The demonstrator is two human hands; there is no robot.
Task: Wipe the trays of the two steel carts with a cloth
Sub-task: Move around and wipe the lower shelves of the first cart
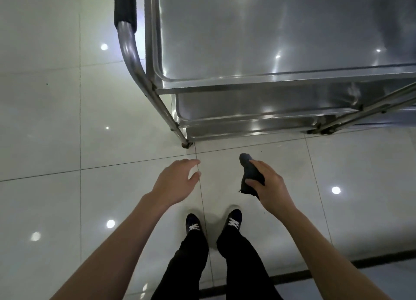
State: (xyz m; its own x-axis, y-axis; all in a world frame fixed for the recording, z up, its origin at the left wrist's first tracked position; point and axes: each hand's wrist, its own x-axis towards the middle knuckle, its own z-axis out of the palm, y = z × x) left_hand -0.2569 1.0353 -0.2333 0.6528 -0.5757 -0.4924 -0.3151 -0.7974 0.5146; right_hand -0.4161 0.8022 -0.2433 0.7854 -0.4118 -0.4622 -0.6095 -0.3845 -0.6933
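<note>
From the head camera, looking steeply down, a steel cart (225,90) stands on the pale tiled floor (45,119), filling the upper right of the view. Its top tray (281,29) is a shiny sheet with a raised rim, and a lower tray (258,110) shows beneath the near edge. A curved tube handle (129,43) with a black grip runs down the cart's left end to a leg near the floor. In front of the cart, both hands are held out in the air, well apart from each other and short of the cart's near edge. The left hand (174,180) holds nothing, its fingers loosely spread. The right hand (269,187) grips a dark cloth (248,171), bunched up, with one end sticking out past the fingers. Below, the person's dark shoes (234,219) with white laces stand on the floor.
</note>
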